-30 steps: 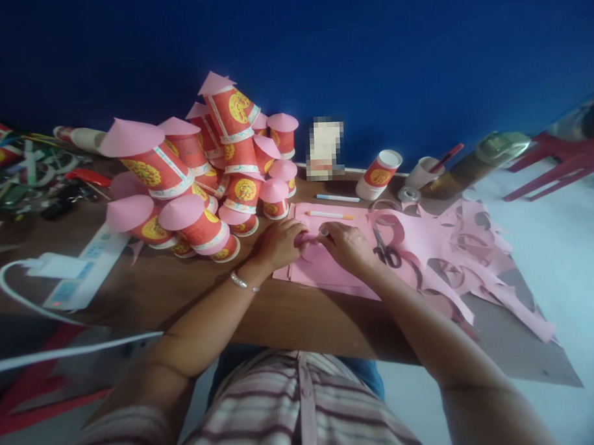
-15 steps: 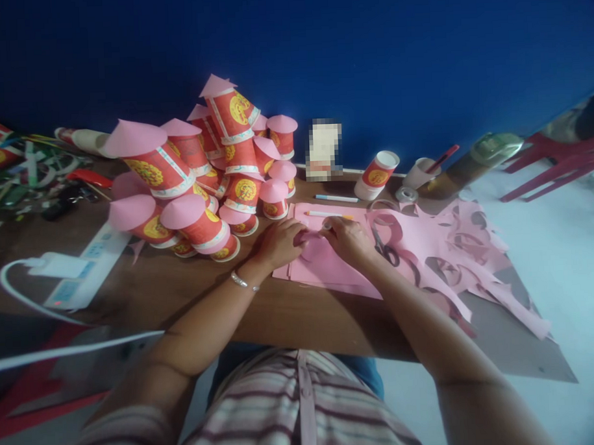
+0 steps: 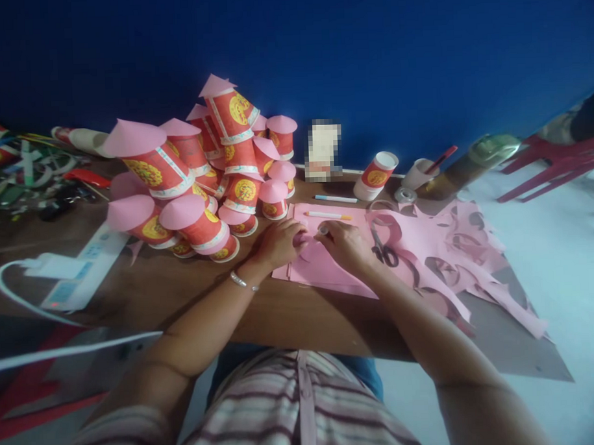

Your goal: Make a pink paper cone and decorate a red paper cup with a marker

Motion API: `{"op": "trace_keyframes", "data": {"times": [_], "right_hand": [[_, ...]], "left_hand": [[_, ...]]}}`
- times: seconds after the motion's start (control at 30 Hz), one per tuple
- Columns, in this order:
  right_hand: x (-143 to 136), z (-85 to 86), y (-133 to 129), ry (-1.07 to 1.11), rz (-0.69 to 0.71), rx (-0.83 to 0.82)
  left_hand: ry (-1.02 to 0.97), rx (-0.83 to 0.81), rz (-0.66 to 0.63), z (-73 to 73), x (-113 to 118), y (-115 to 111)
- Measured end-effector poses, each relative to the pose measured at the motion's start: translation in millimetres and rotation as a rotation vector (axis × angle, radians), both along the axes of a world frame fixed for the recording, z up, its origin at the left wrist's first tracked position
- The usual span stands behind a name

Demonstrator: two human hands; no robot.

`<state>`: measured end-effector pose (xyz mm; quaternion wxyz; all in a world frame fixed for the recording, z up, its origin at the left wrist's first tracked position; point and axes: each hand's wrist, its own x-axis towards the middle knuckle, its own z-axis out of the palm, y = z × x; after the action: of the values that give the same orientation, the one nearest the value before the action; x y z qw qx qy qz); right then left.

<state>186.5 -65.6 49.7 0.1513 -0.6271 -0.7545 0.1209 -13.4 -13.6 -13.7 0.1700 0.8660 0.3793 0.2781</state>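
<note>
A deep blue wall fills the top of the frame, and a brown wooden counter runs across the middle below it. On it are two pens, a blue-and-white pen and an orange-and-white pen, one pair of scissors, one roll of tape and one white power strip at left. At least a dozen red cups with pink cone roofs are heaped left of centre, overlapping too much for an exact count. At frame centre, above a few pink sheets, the left hand and right hand come together, their fingertips pinching a small pink paper piece between them. It looks curled and plain; the fingers hide most of its shape. Pink offcuts with curved cut-outs spread at right. Toward the upper right, one red-and-white cup has no roof, one white cup holds a red stick-like item, and one bottle contains something amber-brown.
</note>
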Motion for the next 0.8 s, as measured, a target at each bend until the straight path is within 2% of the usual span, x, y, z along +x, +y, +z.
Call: {"op": "trace_keyframes", "data": {"times": [0.17, 0.5, 0.8], "right_hand": [[-6.8, -5.6, 4.3, -0.032, -0.004, -0.030], [6.0, -7.3, 17.2, -0.056, -0.043, 0.012], [8.7, 5.0, 13.7, -0.102, -0.097, -0.047]], "left_hand": [[0.015, 0.021, 0.012, -2.4, 0.2, 0.8], [0.035, -0.009, 0.047, -0.7, 2.2, -0.4], [0.052, -0.022, 0.049, -0.9, 1.4, 0.2]]}}
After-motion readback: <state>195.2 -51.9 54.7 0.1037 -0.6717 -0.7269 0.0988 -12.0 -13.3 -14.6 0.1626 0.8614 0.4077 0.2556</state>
